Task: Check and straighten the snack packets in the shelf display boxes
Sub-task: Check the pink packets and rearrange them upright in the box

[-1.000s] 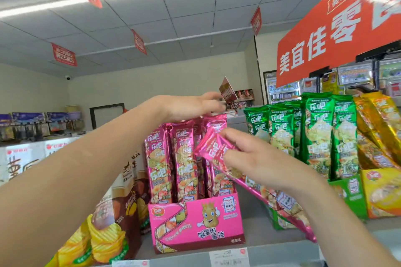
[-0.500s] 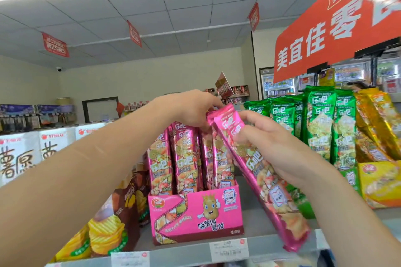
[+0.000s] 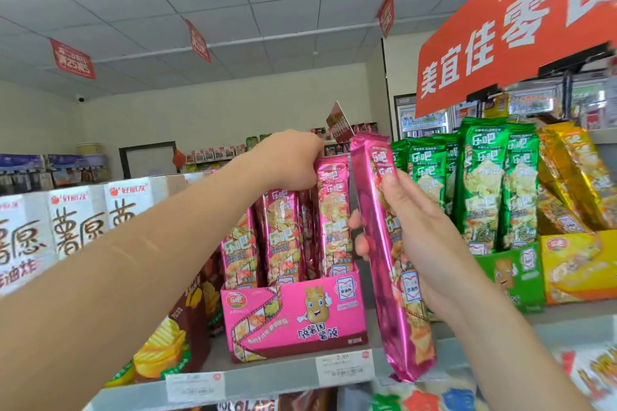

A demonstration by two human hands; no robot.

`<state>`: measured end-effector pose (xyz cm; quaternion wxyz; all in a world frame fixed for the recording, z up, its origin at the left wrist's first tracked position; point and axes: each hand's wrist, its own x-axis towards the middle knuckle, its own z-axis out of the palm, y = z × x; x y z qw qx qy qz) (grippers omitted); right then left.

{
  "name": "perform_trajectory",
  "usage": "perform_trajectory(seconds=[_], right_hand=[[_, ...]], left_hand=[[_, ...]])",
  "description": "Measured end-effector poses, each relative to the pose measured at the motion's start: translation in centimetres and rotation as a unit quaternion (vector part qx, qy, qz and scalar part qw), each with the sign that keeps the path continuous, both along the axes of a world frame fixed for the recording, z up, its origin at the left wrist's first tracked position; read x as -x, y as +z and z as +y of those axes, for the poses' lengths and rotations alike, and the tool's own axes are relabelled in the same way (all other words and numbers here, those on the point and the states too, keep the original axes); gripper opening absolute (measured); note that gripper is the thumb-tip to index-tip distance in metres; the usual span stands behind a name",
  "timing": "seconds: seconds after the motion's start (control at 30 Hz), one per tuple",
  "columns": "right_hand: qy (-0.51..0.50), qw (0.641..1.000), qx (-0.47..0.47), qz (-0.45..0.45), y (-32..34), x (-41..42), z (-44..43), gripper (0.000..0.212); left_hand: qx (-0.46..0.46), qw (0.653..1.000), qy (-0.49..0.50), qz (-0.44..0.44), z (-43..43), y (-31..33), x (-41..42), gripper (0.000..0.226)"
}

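A pink display box (image 3: 293, 317) stands on the top shelf with several long pink snack packets (image 3: 280, 237) upright in it. My left hand (image 3: 290, 160) grips the tops of those packets from above. My right hand (image 3: 420, 237) holds one long pink packet (image 3: 390, 280) almost upright, just right of the box and out in front of the shelf, its lower end hanging below the shelf edge.
A green display box (image 3: 514, 277) with green packets and a yellow box (image 3: 577, 264) with gold packets stand to the right. Brown chip bags (image 3: 180, 327) and white cartons (image 3: 76, 220) are to the left. A red sign (image 3: 514, 30) hangs above. Price tags (image 3: 344, 367) line the shelf edge.
My right hand has turned the loose pink packet from lying slanted to nearly upright. My left hand has closed down onto the tops of the packets in the pink box.
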<state>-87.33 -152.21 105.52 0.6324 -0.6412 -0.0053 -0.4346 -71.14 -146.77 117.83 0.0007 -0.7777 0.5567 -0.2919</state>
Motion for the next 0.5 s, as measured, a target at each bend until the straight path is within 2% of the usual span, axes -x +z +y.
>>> perform_trajectory(seconds=[0.07,0.17,0.23,0.3,0.37,0.43,0.5], right_hand=[[0.021,0.999,-0.032,0.022,-0.6,0.2,-0.1,0.043],[0.089,0.995,-0.013,0.03,-0.8,0.6,0.1,0.032],[0.114,0.993,-0.003,0.03,-1.0,0.9,0.4,0.036],[0.128,0.992,0.001,0.018,-1.4,0.9,0.2,0.038],[0.136,0.991,-0.003,0.006,-1.5,1.2,0.5,0.041],[0.131,0.991,0.003,-0.003,-1.6,1.3,0.8,0.045],[0.131,0.991,0.015,-0.008,-1.8,1.5,1.2,0.05]], left_hand=[[0.002,1.0,0.005,0.021,0.3,0.0,-0.1,0.035],[0.008,0.999,0.007,0.036,1.0,0.0,-0.2,0.049],[0.025,0.999,0.001,0.044,1.6,-0.2,0.0,0.054],[0.073,0.996,-0.029,0.04,2.4,-0.3,0.6,0.05],[0.16,0.982,-0.092,0.041,3.6,-0.7,1.5,0.035],[0.229,0.947,-0.184,0.128,4.9,-1.7,2.8,0.026],[0.221,0.891,-0.271,0.291,6.2,-3.2,4.4,0.032]])
